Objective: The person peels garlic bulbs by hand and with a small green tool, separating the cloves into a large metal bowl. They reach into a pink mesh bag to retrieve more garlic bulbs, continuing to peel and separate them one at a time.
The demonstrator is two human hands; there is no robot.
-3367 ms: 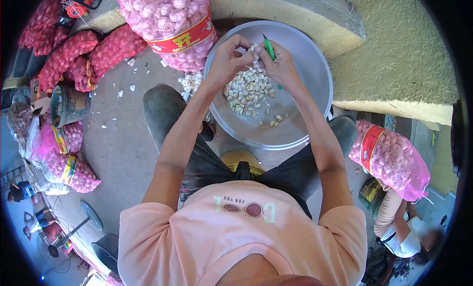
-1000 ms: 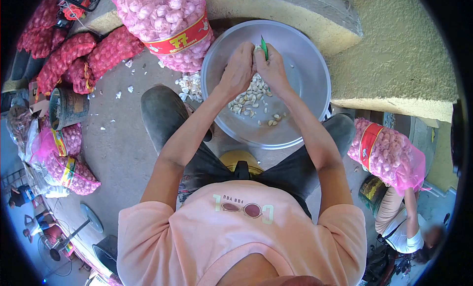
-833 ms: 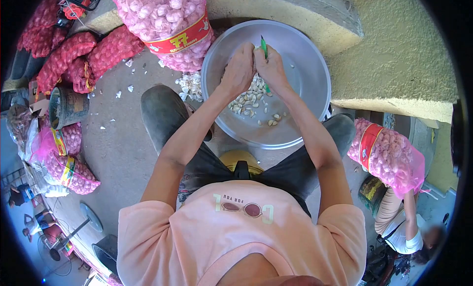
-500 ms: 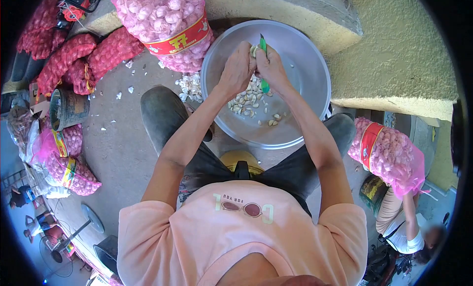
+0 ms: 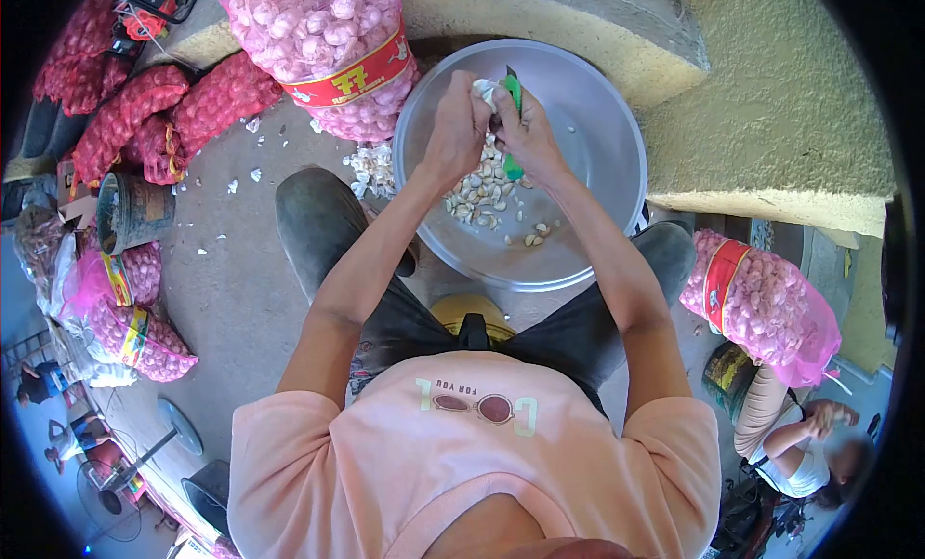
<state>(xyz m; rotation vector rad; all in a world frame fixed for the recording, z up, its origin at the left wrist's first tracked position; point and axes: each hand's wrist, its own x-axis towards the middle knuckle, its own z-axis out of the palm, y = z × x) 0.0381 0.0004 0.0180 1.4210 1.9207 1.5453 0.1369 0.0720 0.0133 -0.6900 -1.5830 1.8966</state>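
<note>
Over a wide grey basin (image 5: 602, 193), my left hand (image 5: 456, 133) is closed around a whitish piece of garlic (image 5: 485, 94) with papery skin. My right hand (image 5: 532, 140) grips a green cutter knife (image 5: 514, 162), its dark blade tip pointing away from me beyond the fingers. The two hands are close together, fingertips almost meeting, and they hide part of the garlic and the knife's middle. Below them, loose garlic cloves (image 5: 489, 188) lie on the basin's left and centre floor.
A large pink net sack of garlic (image 5: 323, 29) stands left of the basin, with garlic skins (image 5: 370, 168) on the floor beside it. Red net sacks (image 5: 226, 96) and a bucket (image 5: 135, 214) are further left. Another garlic sack (image 5: 761, 294) and a seated person (image 5: 795, 453) are at right.
My left hand has shifted slightly left, away from my right, and a whitish piece now shows at its fingers. The person at right has moved their hands from the pink sack toward their head.
</note>
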